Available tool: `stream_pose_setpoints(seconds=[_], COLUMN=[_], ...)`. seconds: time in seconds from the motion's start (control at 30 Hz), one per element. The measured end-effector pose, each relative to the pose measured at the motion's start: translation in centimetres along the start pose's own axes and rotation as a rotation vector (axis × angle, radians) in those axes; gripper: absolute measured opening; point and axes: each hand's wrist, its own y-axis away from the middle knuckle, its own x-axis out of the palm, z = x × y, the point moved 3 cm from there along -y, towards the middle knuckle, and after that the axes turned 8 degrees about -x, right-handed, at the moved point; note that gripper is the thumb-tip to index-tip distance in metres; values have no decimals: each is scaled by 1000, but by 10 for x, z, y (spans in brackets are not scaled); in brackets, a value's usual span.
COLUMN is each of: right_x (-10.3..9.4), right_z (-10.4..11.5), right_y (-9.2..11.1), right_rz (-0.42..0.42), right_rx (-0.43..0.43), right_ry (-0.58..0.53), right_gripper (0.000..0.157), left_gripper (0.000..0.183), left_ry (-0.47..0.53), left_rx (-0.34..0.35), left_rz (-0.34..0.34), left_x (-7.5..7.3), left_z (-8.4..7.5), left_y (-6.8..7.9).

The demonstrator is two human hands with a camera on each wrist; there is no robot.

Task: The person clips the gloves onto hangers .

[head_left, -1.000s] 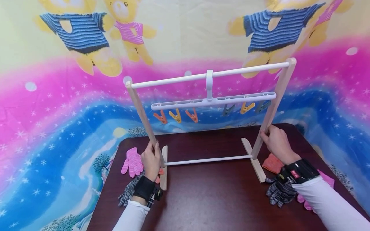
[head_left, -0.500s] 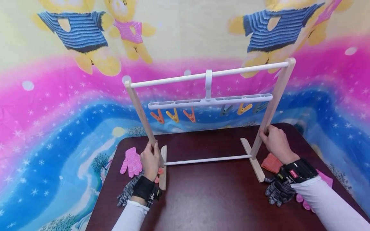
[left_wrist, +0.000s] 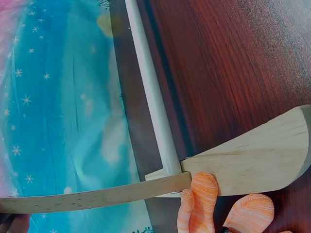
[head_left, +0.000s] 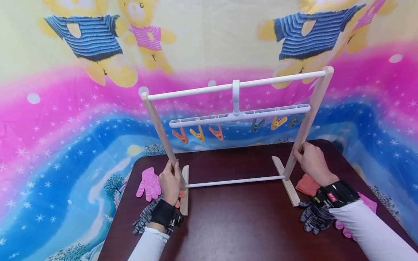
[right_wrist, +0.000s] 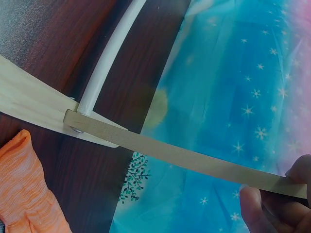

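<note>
A rack (head_left: 235,86) with wooden posts and white bars stands on the table. My left hand (head_left: 170,181) grips its left post (head_left: 160,127) low down; my right hand (head_left: 312,161) grips the right post (head_left: 308,116), thumb and fingers round it in the right wrist view. From the top bar hangs a white hanger (head_left: 240,116) by its hook. Several clothespins hang under it: orange and yellow on the left, such as a yellow clothespin (head_left: 197,134), and dark and yellow on the right, such as another yellow clothespin (head_left: 278,123). Nothing is clipped in them that I can see.
Left of the rack lie a pink glove (head_left: 149,184), a grey striped glove (head_left: 145,214) and an orange glove (left_wrist: 204,196) by the foot. On the right are an orange glove (head_left: 307,185), a grey glove (head_left: 316,217) and a pink one (head_left: 367,203). A printed cloth (head_left: 209,43) hangs behind the table.
The hanger sways slightly on the bar, its ends shifting a little left and then back right. Both hands keep their hold on the posts, and the rack stays where it was.
</note>
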Motion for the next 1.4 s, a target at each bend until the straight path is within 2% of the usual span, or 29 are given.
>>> stream_pose_setpoints(seconds=[0.63,1.4], right_x=[1,1], right_z=[-1,0], right_y=[1,0], right_rz=[1,9], right_rx=[0,18], right_ry=[5,13], right_gripper=[30,32], left_gripper=[18,18], left_ry=[6,11], left_rx=[-2,21], left_rz=[11,-12], left_x=[0,1], left_z=[1,3], left_y=[1,-1])
